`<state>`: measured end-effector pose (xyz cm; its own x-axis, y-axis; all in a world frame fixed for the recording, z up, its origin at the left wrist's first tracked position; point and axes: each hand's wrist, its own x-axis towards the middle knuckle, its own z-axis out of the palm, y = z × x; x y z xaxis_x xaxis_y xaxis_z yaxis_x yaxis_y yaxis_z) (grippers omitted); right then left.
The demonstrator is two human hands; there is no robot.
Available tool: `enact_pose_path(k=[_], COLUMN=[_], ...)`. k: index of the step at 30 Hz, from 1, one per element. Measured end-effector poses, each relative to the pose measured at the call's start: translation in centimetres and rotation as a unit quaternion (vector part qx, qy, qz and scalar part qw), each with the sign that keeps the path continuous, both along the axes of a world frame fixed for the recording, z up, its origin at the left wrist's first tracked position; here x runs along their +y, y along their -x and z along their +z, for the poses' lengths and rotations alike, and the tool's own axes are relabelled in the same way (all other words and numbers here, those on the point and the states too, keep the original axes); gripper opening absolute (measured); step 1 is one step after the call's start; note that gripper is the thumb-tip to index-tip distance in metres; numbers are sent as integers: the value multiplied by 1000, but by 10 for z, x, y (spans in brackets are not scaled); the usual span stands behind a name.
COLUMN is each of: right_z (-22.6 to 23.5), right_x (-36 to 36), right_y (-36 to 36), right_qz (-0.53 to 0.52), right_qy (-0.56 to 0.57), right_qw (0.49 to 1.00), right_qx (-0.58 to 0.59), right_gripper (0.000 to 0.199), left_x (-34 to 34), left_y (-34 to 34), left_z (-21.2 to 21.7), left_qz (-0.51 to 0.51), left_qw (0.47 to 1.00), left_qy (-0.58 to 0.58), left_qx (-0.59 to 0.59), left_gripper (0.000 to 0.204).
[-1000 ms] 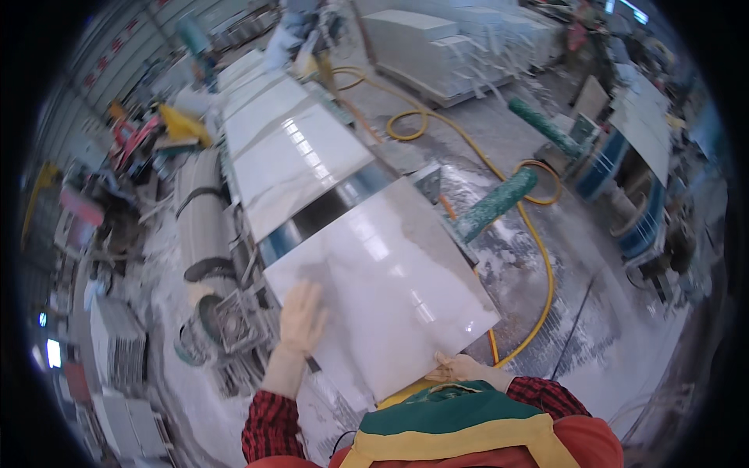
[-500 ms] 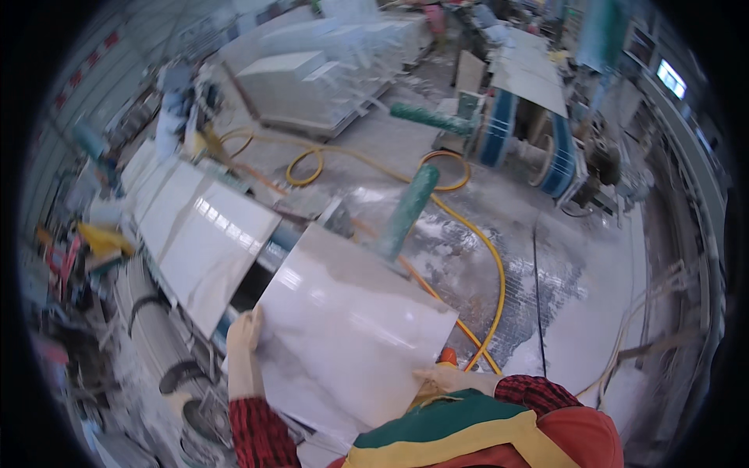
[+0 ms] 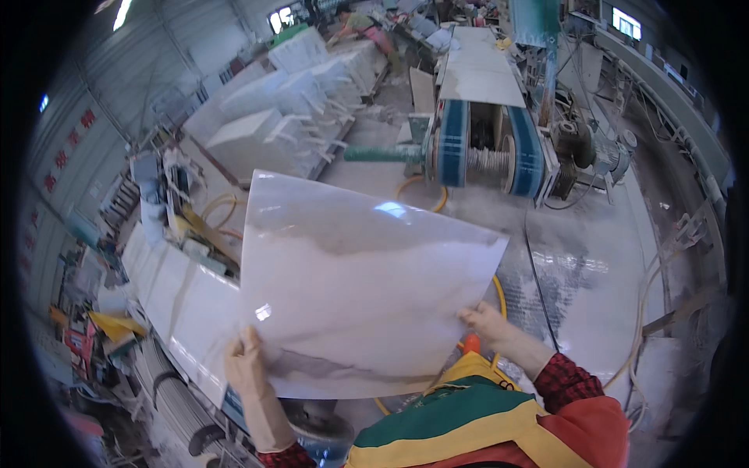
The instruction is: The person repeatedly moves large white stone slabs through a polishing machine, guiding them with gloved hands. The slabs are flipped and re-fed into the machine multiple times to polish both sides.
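A glossy white stone slab [image 3: 363, 292] with grey-brown veining is held up in front of me, tilted, with its far edge raised. My left hand [image 3: 248, 365] grips its left edge near the lower corner, thumb on the polished face. On the opposite edge, my right hand [image 3: 488, 321] closes around the slab, fingers partly hidden. Behind and left of it, more pale slabs [image 3: 187, 312] lie on a belt conveyor. A round machine part [image 3: 324, 429] shows below the slab's near edge.
Ahead to the right stands a conveyor with blue belts [image 3: 452, 144], a motor [image 3: 608, 160] and a green roller [image 3: 382, 154]. Wrapped pale blocks [image 3: 242, 140] stand at the far left. A yellow hose [image 3: 499, 292] and a black cable [image 3: 538, 273] cross the floor.
The slab has come up from its lower, flatter position beside the left conveyor and now tilts upward between both hands. My view has shifted upward, and my right hand has moved higher and farther right.
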<state>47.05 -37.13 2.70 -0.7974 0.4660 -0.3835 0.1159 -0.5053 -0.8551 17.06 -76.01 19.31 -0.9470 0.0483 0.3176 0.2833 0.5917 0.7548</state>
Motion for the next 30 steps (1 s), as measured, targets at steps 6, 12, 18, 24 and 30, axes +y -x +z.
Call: enact_pose_path(k=[6, 12, 18, 24, 30], right_z=[122, 116, -22, -81, -57], right_x=[173, 286, 381, 449, 502], right_y=[-1, -6, -39, -35, 5], right_qz=[-71, -166, -71, -57, -31], right_qy=[-146, -137, -659, -636, -593], right_qw=[987, 975, 728, 726, 716], right_qx=[-9, -60, -175, -254, -367], right_gripper=[30, 41, 53, 72, 69], left_x=[165, 296, 403, 514, 620], left_y=[-8, -14, 8, 71, 121], left_z=[-35, -79, -114, -168, -140], left_qz=[-99, -61, -124, -199, -290], left_qw=[950, 948, 934, 914, 884], left_qy=[-253, -127, 102, 214, 206], left_qx=[-153, -285, -320, -280, -304], left_gripper=[54, 79, 79, 78, 78])
